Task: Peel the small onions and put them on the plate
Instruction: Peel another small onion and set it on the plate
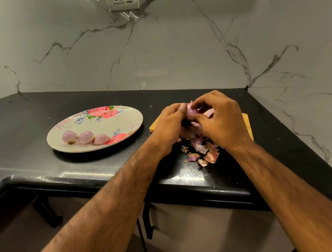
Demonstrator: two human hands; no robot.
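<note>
— Right of the floral plate [109, 120], what is held?
— One small onion [191, 110], pinched between the left hand [169, 123] and right hand [220, 119], both closed on it above the wooden board [247, 123].
— On the plate?
— Three peeled onions [85, 137] in a row at its near rim.
— Nearer than the plate's right side?
— Loose onion skins [203, 152] on the black counter [31, 120].
</note>
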